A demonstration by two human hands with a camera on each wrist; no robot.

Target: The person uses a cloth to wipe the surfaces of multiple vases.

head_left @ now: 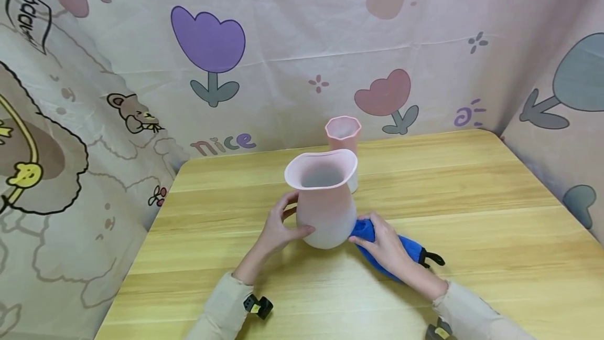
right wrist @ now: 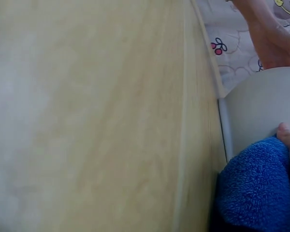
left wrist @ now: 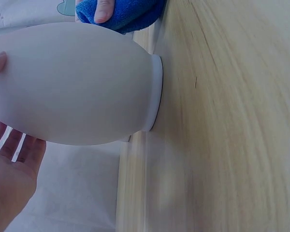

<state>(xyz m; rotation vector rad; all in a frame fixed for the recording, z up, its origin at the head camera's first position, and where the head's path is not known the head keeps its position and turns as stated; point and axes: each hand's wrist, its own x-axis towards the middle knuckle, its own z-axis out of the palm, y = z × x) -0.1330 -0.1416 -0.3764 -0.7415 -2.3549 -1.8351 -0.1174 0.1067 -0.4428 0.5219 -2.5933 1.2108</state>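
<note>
A pink-to-white vase with a flared wavy rim stands upright on the wooden table. My left hand grips its left side, thumb in front and fingers curving behind; the left wrist view shows the vase body with that hand around it. On the vase's right side, my right hand holds a bunched blue cloth against the lower body. In the right wrist view the terry cloth touches the vase, with the thumb above it.
Behind the large vase stands a smaller pink vase with an angular rim, partly hidden. The light wooden table meets a printed fabric backdrop at the back and sides. A black loop trails from the cloth.
</note>
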